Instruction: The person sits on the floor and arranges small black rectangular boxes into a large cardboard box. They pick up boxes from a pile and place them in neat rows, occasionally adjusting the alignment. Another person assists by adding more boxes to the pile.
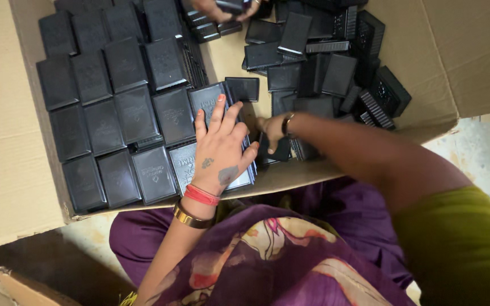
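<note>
Nearest you, your left hand lies flat, fingers spread wide, pressing the last upright row of black plastic cases against the packed block; hold that pressure, since from here the row looks ready to lean if you ease off. Just beside it, your right hand is closed around one black case at the open end of the row (thumb side hidden, so how firm the grip is I cannot tell). Slide that case in edge-first along your left fingertips, same face direction as its neighbours, so the rows stay flush. To the left, the arranged cases sit in tidy ranks against the wall of the cardboard box. Farther off lies the loose pile, tumbled at all angles; draw from its near edge. At the far rim, another person's hand holds a case; keep your reach clear of it.
</note>
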